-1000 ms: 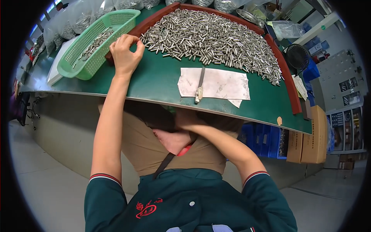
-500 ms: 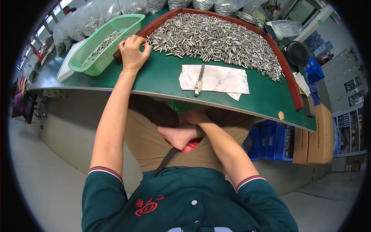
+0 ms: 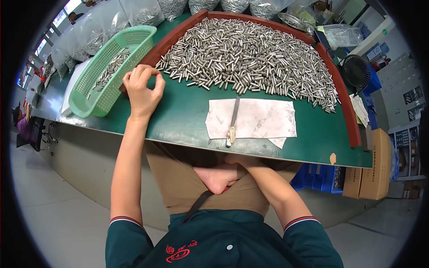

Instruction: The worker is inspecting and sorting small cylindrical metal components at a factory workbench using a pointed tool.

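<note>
My left hand [image 3: 144, 91] is raised over the green tabletop [image 3: 178, 114], at the left end of a heap of short silvery metal pins [image 3: 250, 56]. Its thumb and fingers are curled together; whatever they might hold is hidden. Close beside it stands a light-green perforated plastic basket [image 3: 103, 99] with some loose pins [image 3: 111, 68] inside. Under the table's front edge, over my lap, my right hand [image 3: 236, 159] is mostly concealed and its fingers do not show.
A reddish-brown wooden rail [image 3: 335, 73] borders the heap. In front lies stained white paper [image 3: 263, 118] with a flat metal tool [image 3: 234, 114], its handle wrapped. Clear bags of metal parts [image 3: 147, 11] line the back. At right are a black fan [image 3: 356, 70] and cardboard boxes [image 3: 374, 165].
The whole view has shifted, so the table sits lower in it. My left hand stays curled beside the basket. More of my right hand is now hidden by the table edge.
</note>
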`<move>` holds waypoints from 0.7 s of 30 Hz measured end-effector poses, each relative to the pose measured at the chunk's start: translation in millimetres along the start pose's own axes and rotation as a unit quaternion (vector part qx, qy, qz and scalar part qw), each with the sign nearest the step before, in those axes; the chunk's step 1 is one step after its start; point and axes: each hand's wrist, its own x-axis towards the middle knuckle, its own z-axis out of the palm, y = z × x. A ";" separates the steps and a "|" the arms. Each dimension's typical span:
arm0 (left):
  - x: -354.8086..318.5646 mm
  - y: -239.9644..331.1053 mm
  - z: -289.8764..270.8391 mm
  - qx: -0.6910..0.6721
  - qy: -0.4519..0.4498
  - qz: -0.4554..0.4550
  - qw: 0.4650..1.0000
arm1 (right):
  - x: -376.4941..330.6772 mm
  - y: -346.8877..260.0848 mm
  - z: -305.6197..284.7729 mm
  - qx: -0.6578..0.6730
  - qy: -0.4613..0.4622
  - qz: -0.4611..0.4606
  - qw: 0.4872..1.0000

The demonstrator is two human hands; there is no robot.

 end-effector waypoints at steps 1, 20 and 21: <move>1.2 2.1 0.4 -0.007 -0.007 0.001 1.000 | -7.6 1.8 -4.4 -0.040 0.008 -0.030 0.999; 60.7 41.7 68.6 -0.182 -0.074 0.056 0.979 | -114.4 -37.9 -214.6 -0.001 0.356 -0.186 0.916; 56.6 38.7 71.5 -0.182 -0.066 0.058 0.979 | -108.7 -34.6 -215.2 0.000 0.355 -0.187 0.916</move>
